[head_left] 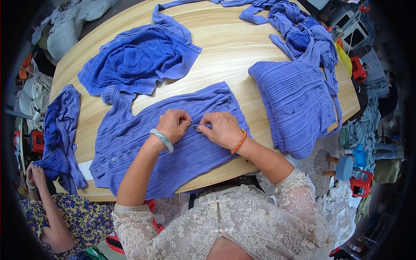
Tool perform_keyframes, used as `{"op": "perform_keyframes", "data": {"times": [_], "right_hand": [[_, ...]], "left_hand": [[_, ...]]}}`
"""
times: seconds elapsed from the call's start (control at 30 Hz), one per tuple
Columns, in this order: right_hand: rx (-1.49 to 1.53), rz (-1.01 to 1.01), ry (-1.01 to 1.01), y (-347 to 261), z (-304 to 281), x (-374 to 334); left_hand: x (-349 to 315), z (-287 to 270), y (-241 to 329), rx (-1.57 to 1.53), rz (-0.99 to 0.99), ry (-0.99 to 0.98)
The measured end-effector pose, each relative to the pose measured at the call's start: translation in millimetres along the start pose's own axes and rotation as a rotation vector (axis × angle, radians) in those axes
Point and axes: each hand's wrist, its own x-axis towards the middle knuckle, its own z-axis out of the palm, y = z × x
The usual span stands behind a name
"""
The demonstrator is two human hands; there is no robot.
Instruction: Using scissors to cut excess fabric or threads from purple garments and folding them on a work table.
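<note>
Both hands at work on a pleated blue garment spread flat across the pale wooden desk: left hand with a pale green bangle and right hand with an orange bead bracelet, fingertips pinched close together on the cloth around a small metal tool. Beyond them, a crumpled darker blue garment, a folded stack of the same pleated cloth to the right, and a tangled heap at the far edge. At lower left, another person's hands on a further blue piece draped over the desk's rim.
</note>
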Motion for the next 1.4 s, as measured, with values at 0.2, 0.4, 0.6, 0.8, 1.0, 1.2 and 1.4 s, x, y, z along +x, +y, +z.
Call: {"op": "perform_keyframes", "data": {"times": [0.2, 0.4, 0.6, 0.8, 1.0, 1.2, 1.4], "right_hand": [[-0.044, -0.255, 0.154, 21, -6, -26], [-0.019, -0.158, 0.131, 17, -14, -21], [0.033, -0.086, 0.178, 21, -7, -11], [0.025, 0.055, 0.114, 17, -12, -1], [-0.01, 0.128, 0.036, 17, -20, 2], [-0.001, -0.038, 0.123, 35, -23, -31], [-0.012, 0.031, 0.099, 35, -32, -34]], "left_hand": [[-4, 12, 14, 0.278, 0.039, 0.175], [7, 27, 32, 0.344, 0.208, 0.24], [22, 26, 38, 0.343, 0.074, 0.088], [28, 18, 27, 0.176, 0.08, -0.005], [29, 16, 23, 0.035, 0.038, -0.073], [23, 27, 25, 0.248, 0.097, 0.122], [24, 41, 52, 0.381, 0.239, 0.197]]}}
